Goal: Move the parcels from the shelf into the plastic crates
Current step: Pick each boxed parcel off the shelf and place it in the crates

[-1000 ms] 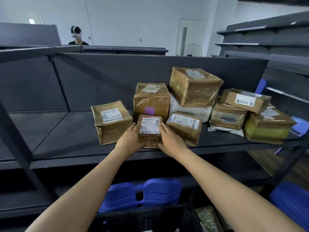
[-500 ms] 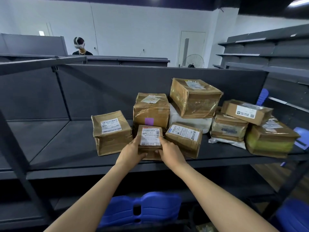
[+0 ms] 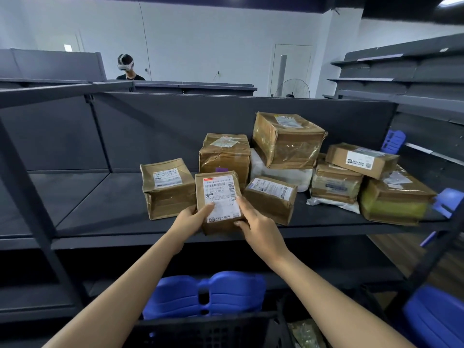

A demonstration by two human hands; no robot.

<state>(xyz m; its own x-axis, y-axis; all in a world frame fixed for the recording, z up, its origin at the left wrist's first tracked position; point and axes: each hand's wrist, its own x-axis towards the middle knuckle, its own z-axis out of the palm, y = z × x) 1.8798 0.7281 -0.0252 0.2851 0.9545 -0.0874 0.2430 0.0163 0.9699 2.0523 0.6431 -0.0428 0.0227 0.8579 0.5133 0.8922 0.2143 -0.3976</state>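
Head camera, nearest first: a black plastic crate (image 3: 200, 330) sits low at the bottom edge, beneath the two forearms. The left hand (image 3: 190, 219) and right hand (image 3: 258, 224) clamp the small labelled parcel (image 3: 218, 197) from either side. It lay flat on the shelf (image 3: 100, 209) half a second ago, but its label face is now tipped up toward the camera at the front edge, so the lift looks begun. Behind it the other parcels (image 3: 286, 141) wait on the shelf, leaving most of the task undone.
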